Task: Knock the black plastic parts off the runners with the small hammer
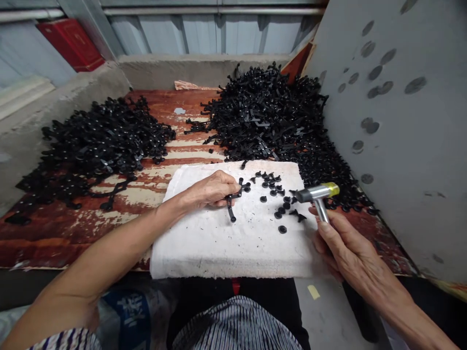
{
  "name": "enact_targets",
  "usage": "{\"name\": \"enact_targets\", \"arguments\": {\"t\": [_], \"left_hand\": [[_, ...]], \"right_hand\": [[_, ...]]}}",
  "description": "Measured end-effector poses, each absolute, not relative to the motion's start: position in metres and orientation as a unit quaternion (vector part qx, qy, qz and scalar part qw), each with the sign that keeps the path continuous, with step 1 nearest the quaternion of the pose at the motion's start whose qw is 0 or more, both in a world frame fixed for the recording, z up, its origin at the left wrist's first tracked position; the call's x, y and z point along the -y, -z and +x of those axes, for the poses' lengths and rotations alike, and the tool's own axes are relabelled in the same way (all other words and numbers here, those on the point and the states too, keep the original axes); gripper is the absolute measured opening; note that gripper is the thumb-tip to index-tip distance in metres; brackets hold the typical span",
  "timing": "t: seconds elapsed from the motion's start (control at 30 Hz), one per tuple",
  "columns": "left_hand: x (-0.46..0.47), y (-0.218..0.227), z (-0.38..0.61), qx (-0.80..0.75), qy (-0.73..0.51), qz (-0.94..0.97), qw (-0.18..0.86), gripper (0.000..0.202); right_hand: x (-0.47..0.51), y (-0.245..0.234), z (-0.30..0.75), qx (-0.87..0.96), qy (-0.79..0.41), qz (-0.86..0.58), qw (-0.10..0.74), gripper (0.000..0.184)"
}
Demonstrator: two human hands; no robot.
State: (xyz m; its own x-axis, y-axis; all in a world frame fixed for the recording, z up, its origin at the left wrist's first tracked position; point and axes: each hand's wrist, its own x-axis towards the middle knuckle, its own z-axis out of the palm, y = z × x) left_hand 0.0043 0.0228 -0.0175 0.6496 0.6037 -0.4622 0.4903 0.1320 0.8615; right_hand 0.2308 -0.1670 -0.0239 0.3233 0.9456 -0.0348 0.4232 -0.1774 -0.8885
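My left hand [209, 192] rests on a white block [219, 243], its fingers pinched shut on a black plastic strap piece [232, 201] that lies on the block. My right hand [341, 248] grips the metal handle of a small hammer [316, 195] with a silver head and a yellow end. The hammer head hovers over the block's right edge. Several small black round caps [272, 187] lie scattered on the block between the two hands.
A large heap of black plastic parts [270, 114] lies at the back right, another heap [98, 146] at the left, both on a worn red board [182, 104]. A grey panel [401, 146] stands at the right. Low concrete walls [197, 68] enclose the board.
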Motion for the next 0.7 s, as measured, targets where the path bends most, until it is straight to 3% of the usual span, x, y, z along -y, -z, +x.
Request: {"name": "enact_targets", "arguments": {"t": [0.1,0.23,0.5,0.7], "left_hand": [[-0.023,0.015,0.005,-0.435,-0.039,0.673,0.596,0.028],[-0.020,0.006,0.010,-0.444,-0.031,0.689,0.572,0.033],[-0.022,0.007,0.009,-0.432,-0.039,0.710,0.555,0.032],[-0.024,0.012,0.005,-0.386,-0.048,0.711,0.585,0.039]], "right_hand": [[0.151,0.020,0.224,0.586,-0.216,-0.704,0.339,0.031],[0.130,0.018,0.213,0.709,-0.086,-0.628,0.308,0.037],[0.114,0.018,0.207,0.773,0.013,-0.591,0.231,0.054],[0.116,0.007,0.203,0.751,0.044,-0.559,0.350,0.058]]}}
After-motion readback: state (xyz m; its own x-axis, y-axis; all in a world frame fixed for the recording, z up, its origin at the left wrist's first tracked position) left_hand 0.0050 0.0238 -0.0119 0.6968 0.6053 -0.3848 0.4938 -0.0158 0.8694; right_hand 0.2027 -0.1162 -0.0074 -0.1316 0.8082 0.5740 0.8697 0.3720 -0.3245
